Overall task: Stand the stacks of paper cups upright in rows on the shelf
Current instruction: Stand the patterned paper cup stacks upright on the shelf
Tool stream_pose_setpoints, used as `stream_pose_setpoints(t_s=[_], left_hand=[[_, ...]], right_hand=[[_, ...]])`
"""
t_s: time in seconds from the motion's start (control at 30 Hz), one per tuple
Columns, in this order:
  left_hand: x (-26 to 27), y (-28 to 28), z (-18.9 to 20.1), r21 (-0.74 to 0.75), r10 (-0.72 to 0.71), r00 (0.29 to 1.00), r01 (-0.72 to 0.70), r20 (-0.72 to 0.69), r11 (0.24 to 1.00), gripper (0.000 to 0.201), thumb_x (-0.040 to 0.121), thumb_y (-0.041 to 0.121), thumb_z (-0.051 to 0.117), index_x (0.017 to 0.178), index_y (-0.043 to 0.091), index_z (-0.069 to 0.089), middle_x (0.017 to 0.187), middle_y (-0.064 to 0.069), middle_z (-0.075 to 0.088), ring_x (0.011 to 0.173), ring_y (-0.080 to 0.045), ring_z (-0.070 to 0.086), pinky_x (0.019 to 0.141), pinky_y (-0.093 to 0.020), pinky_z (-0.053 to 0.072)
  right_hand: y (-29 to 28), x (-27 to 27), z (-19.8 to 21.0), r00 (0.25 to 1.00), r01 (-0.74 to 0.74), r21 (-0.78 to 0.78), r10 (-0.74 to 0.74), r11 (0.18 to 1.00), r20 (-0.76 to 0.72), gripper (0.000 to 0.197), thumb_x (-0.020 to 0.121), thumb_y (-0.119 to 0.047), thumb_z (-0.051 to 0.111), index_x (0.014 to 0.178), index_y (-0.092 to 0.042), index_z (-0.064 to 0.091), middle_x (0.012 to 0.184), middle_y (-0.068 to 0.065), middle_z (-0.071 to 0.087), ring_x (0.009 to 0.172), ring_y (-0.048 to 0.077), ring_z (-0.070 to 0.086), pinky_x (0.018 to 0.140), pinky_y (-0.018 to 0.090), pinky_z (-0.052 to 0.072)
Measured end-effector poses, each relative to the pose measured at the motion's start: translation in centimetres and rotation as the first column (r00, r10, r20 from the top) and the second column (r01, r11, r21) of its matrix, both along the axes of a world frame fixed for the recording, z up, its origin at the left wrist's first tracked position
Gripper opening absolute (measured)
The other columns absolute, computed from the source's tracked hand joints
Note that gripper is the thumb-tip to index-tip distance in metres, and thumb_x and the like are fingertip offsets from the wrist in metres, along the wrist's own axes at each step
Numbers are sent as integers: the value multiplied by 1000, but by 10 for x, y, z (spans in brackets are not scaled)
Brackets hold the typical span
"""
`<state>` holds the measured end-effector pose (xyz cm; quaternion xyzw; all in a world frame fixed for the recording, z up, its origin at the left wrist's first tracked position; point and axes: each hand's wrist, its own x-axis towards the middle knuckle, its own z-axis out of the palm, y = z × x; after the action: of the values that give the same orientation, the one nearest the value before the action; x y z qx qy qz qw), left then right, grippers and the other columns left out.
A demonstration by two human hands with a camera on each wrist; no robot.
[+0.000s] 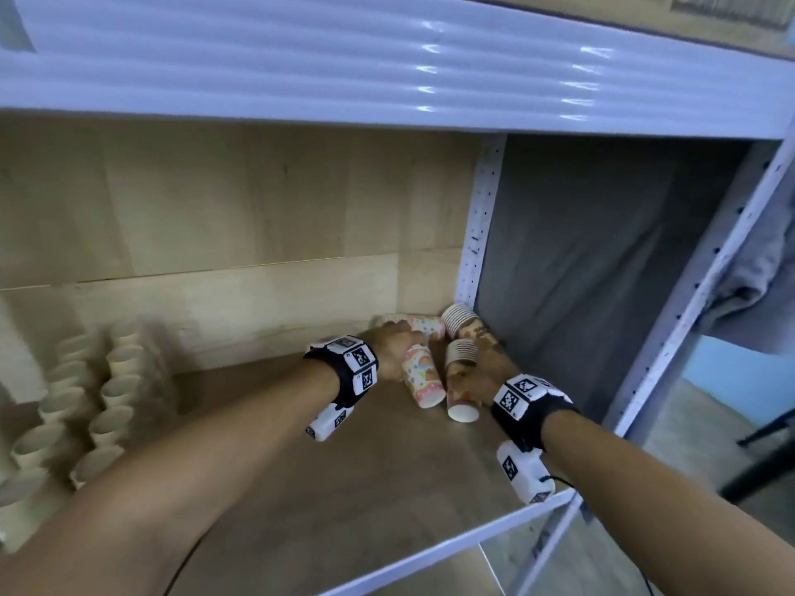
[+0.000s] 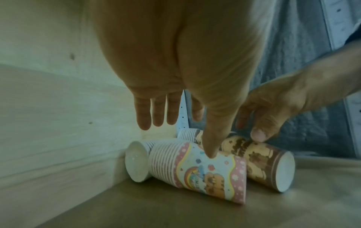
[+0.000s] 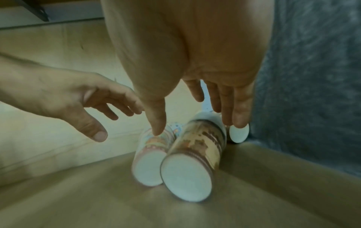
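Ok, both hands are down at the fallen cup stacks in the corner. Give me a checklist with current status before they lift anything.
1. Left hand over the pink rainbow stack: ok, thumb touches it, fingers straight.
2. Right hand over the brown stack: ok, spread above it; in the left wrist view its thumb touches it.
3. Either stack gripped: not ok, no fingers curled round one.
4. Stacks upright: not ok, both lie on their sides, as do two more behind.
5. Free shelf board to stand them: ok.
6. Upright rows at the left: cannot tell, blurred.
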<state>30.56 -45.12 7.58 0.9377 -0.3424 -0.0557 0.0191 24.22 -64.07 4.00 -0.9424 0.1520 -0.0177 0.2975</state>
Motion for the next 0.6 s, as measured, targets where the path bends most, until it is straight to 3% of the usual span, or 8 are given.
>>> stream_pose_setpoints(t_s=[0.07,0.2,0.27,0.37,0.43,0.6], left_hand=[[1,-7,-7,32,-41,999,40,23,999,66,77,23,73,138,32,47,133,-3,46,121,-28,47,100,-41,44],[4,-17,-21,103,-129,987,119,94,987,66,78,28,73,138,30,46,140,0,42,129,-28,38,104,-42,38],[7,-21,-30,133,-150,981,134,120,982,65,80,31,72,139,32,45,147,1,37,137,-30,30,109,-42,31],[11,-24,-42,142,-192,969,171,153,975,63,83,35,69,141,30,46,148,2,38,139,-28,28,113,-37,23],[13,-27,-45,156,-234,955,207,180,966,61,82,35,69,139,30,48,143,2,42,135,-30,31,113,-38,25],[13,-36,-49,220,-258,941,210,219,953,62,78,36,72,137,35,49,143,-1,40,137,-30,28,111,-43,27]], right_hand=[[0,-1,-10,995,35,-52,-40,998,-88,113,47,-49,71,147,-33,20,150,8,36,127,34,48,102,46,45],[-1,0,-24,989,44,-154,-65,987,-136,113,60,-46,72,152,-19,12,153,16,25,138,36,33,109,47,38],[-2,1,-27,986,45,-179,-72,983,-151,106,65,-41,65,153,-21,11,156,17,20,140,36,29,112,46,35],[-6,-1,-31,989,65,-150,-83,987,-122,97,70,-38,58,154,-27,10,157,16,19,138,36,34,110,43,38],[-8,-4,-35,991,61,-123,-75,991,-111,97,73,-36,61,154,-27,8,155,15,22,135,36,39,109,42,39],[-15,-8,-45,992,65,-73,-73,995,-106,108,63,-40,69,152,-26,9,150,10,31,129,31,46,105,39,42]])
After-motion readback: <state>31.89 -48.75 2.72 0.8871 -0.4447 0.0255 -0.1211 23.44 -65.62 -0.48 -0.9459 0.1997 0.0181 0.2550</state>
